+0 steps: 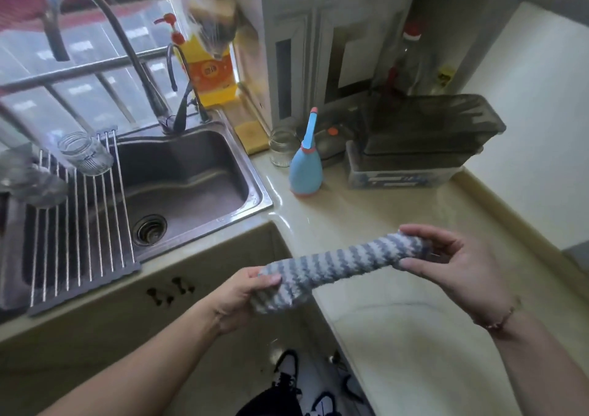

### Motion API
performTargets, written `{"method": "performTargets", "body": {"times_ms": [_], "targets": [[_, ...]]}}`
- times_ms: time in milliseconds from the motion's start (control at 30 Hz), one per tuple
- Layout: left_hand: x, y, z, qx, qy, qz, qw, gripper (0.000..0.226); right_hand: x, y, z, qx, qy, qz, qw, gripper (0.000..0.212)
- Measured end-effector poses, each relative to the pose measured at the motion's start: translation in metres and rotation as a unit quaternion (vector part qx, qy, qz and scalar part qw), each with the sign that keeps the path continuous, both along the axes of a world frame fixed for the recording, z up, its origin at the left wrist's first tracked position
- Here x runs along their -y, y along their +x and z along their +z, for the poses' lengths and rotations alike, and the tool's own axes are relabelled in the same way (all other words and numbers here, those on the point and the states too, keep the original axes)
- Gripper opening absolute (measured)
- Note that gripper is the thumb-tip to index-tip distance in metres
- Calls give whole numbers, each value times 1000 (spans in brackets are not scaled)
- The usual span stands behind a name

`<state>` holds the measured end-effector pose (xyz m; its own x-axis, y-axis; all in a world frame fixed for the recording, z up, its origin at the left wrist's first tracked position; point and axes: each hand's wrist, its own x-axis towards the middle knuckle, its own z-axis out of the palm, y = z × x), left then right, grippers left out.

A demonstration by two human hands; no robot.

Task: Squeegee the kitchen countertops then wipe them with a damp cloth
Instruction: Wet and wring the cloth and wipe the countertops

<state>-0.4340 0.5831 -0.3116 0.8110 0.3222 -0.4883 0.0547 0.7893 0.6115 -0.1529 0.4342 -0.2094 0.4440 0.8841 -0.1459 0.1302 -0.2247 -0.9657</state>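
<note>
- Right of the sink (191,173), over the corner of the pale bench (366,218), a person holds a striped grey-and-white cloth (338,262) twisted into a roll and clear of the surface.
- Left hand (245,294) grips the roll's lower end, on the sink side, fingers (271,280) curled round it and thumb on top.
- Right hand (459,262) holds the far end, away from the sink, pinched between the thumb below and the fingers above; its fingers are only loosely bent.
- The cloth looks soft, fluffy and light; if damp it is probably a little heavier and limp. I'd judge it will sag wherever it is not held, so the two ends are the sensible places to hold it.
- Its long axis runs from low near the sink up and away to the right, one end in each hand.
- Behind it, farther from the sink, a blue bottle (304,167) and a glass jar (282,146) stand on the bench.
</note>
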Motion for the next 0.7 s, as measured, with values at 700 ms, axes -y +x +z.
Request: {"method": "performTargets", "body": {"times_ms": [700], "targets": [[-119,43,-46,-327,819,52,468,29,-181,73,-146,555,72,46,827,20]]}}
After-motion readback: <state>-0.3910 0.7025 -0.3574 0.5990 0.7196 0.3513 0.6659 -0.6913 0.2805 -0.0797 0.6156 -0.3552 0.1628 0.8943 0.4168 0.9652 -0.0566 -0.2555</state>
